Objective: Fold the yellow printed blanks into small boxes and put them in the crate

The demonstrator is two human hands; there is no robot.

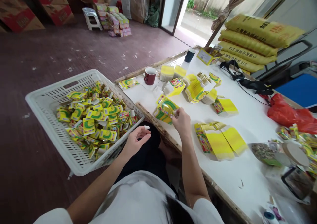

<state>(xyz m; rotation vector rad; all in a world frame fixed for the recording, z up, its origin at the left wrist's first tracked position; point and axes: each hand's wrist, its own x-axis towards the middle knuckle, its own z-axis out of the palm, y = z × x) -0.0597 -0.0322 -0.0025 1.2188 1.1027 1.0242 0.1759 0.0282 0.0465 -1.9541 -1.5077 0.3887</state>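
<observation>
Where the right hand [182, 121] pinches, yellow packet [167, 106] (green arc), glossy.

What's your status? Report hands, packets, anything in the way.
Right hand at yellow-green packets. Left hand beside white basket, no item visible in it. Wooden table edge between left hand and packets.

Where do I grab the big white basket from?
Try the long slot in the far wall of the white basket, reaching from that side: the opening looks made for fingers, like a handle. Yellow packets are heaped inside, so keep it level.
</observation>
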